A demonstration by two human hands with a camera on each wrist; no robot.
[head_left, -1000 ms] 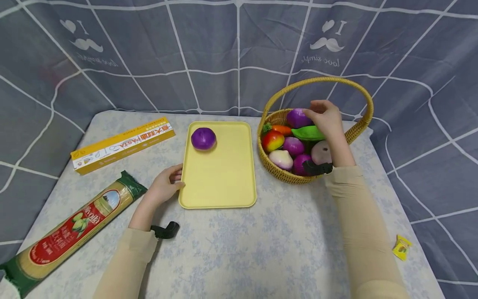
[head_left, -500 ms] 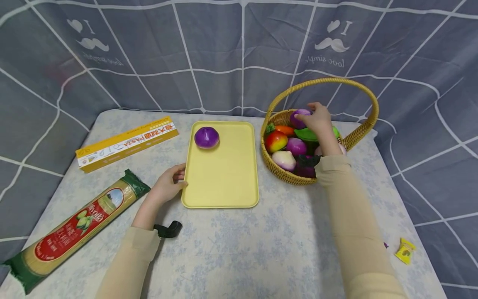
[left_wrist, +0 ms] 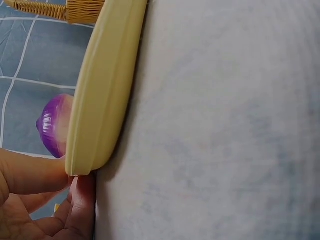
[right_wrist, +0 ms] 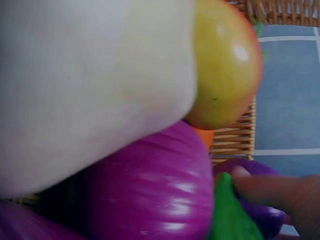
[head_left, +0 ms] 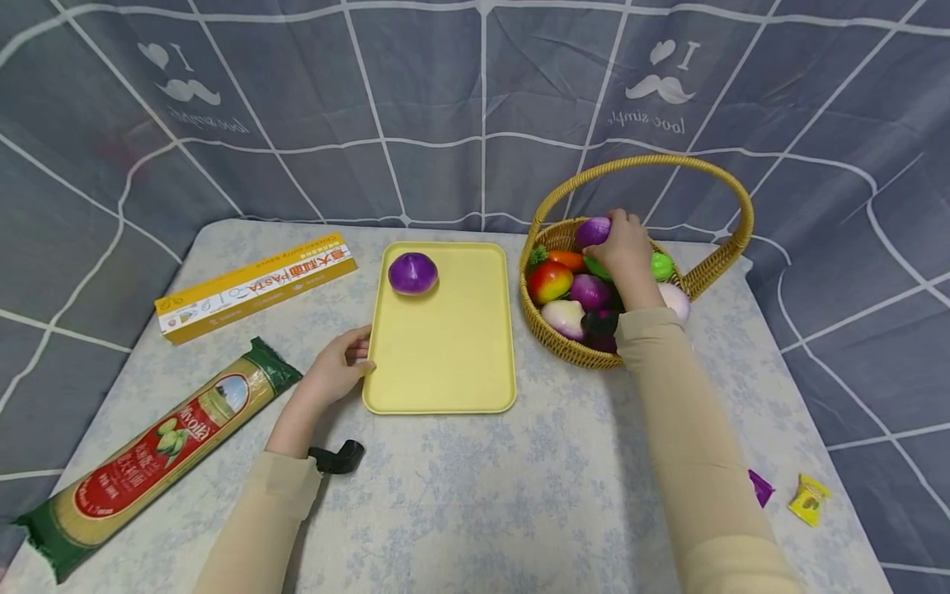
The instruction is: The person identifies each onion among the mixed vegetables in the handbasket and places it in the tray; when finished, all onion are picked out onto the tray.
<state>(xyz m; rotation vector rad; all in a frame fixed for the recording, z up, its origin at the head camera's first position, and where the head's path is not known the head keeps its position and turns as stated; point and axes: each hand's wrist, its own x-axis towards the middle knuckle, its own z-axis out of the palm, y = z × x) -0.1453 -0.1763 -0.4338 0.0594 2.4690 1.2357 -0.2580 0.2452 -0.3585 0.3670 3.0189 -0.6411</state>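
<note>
My left hand (head_left: 337,367) holds the left rim of a yellow tray (head_left: 438,355). In the left wrist view, the thumb lies at the rim and a finger sits against the tray's underside. A toy purple onion (head_left: 412,274) rests in the tray's far left corner. My right hand (head_left: 627,247) reaches into a wicker basket (head_left: 571,355) and grips another purple onion (head_left: 592,233) at its back. The right wrist view shows the thumb on this onion (right_wrist: 265,215); most fingers are hidden. Around it lie a green pepper-like piece (right_wrist: 230,212), a carrot (head_left: 567,261) and a red-yellow mango (head_left: 549,281).
The basket's tall handle (head_left: 646,158) arches over the right hand. A white-purple onion (head_left: 564,318) and other toy vegetables fill the basket. To the left lie a pasta box (head_left: 256,287) and a spaghetti pack (head_left: 159,454). Small yellow (head_left: 809,499) and purple wrapped sweets (head_left: 760,488) lie at right.
My right hand has moved slightly left and down, its fingers now around the purple onion at the basket's back. The left hand stays at the tray. A purple sweet has come into view.
</note>
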